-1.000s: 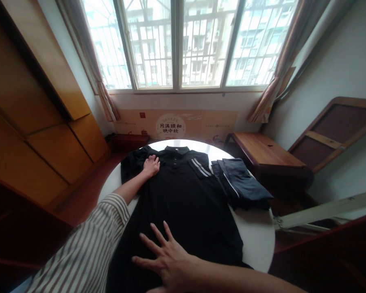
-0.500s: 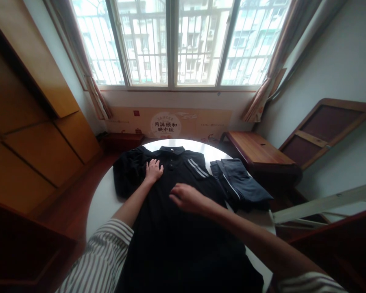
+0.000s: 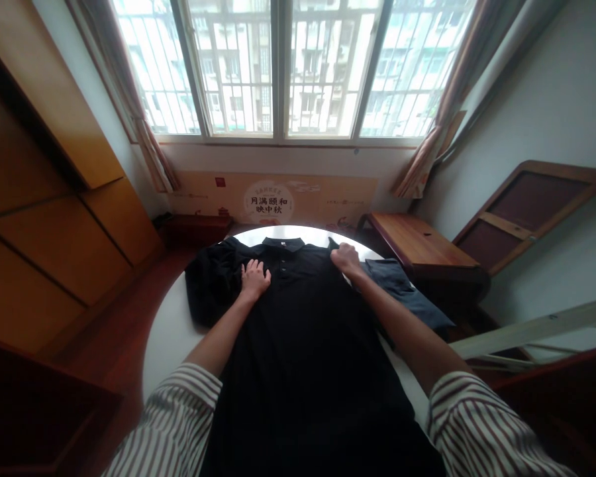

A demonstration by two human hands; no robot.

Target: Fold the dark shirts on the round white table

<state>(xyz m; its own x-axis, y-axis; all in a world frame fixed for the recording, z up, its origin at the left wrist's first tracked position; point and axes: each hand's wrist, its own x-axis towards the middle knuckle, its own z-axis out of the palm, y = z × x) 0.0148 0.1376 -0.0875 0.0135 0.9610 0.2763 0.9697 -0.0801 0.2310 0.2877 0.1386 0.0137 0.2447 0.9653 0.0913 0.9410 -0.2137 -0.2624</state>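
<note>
A black polo shirt (image 3: 298, 344) lies spread front up on the round white table (image 3: 161, 358), its collar at the far side and its lower part toward me. My left hand (image 3: 255, 278) rests flat on the chest left of the buttons, fingers apart. At the shirt's right shoulder, my right hand (image 3: 346, 258) is closed on the sleeve, whose dark tip sticks up by the fingers. Just right of that forearm lies a folded dark grey-blue garment (image 3: 402, 291), partly covered by the arm. Bunched black cloth (image 3: 206, 281) lies left of my left hand.
A wooden bench (image 3: 422, 242) stands beyond the table on the right, with a wood-framed panel (image 3: 521, 212) leaning against the wall. Yellow-brown cabinets (image 3: 54, 245) line the left side. A pale rail (image 3: 536, 331) reaches in from the right.
My right hand has moved from above the shirt's middle out to the right shoulder and closed on the sleeve. The sleeve's white stripes no longer show. My left hand has hardly moved.
</note>
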